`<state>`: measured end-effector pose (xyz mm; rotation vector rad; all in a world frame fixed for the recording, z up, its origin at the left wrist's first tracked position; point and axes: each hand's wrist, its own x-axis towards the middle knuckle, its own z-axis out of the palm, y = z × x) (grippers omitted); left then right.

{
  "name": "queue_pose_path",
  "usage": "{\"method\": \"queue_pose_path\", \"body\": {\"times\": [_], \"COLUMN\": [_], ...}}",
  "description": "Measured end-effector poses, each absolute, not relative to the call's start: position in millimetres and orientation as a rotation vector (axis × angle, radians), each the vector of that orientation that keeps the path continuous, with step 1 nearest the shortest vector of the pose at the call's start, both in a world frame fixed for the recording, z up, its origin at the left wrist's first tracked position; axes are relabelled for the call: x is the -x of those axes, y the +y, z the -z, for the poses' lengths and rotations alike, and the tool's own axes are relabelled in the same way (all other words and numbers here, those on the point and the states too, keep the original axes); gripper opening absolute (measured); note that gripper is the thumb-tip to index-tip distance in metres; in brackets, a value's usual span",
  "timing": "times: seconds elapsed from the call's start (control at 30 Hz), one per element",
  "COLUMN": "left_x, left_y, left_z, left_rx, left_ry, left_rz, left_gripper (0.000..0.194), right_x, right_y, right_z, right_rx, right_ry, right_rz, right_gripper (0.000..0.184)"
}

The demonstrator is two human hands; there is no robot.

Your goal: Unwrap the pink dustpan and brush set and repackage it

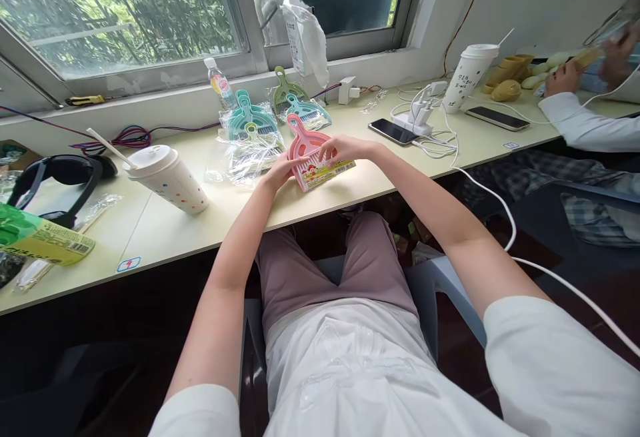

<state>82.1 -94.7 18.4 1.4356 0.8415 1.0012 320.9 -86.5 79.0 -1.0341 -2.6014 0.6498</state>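
Observation:
A small pink dustpan set (299,132) stands tilted near the table's front edge, with white bristles and a printed yellow-green card (327,174) across its lower front. My left hand (281,170) is closed around its left edge. The fingers of my right hand (344,150) are bent in a pinch at the upper right, by the bristles and the card. Just behind lie similar sets in clear plastic: a teal one (249,116), a pale green one (251,136), a blue one (306,109) and an olive green one (283,90).
A lidded paper cup (170,180) with a straw, headphones (55,184) and a green package (45,234) are on the left. A bottle (220,85) stands by the window. To the right are a phone (393,132), a power strip (417,120) with cables, another cup (467,80) and a co-worker's hands (565,80).

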Motion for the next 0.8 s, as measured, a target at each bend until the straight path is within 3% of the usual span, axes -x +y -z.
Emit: {"method": "queue_pose_path", "body": {"times": [0.47, 0.63, 0.7, 0.8], "left_x": [-83, -80, -78, -75], "left_y": [-90, -84, -82, -80], "left_z": [-16, -16, -18, -20], "left_rx": [-1.437, -1.351, -1.309, -1.229], "left_ry": [0.803, 0.740, 0.746, 0.799], "left_rz": [-1.006, -1.250, -1.352, -1.486], "left_gripper": [0.071, 0.077, 0.076, 0.075], "right_x": [-308, -301, -295, -282], "right_y": [-73, -79, -79, -73], "right_z": [-66, -49, -35, -14], "right_rx": [1.134, 1.173, 1.214, 1.221], "right_ry": [-2.548, -2.133, -1.839, -1.474], "right_rz": [-0.292, -0.093, -0.152, -0.593], "right_gripper": [0.023, 0.043, 0.048, 0.042]}}
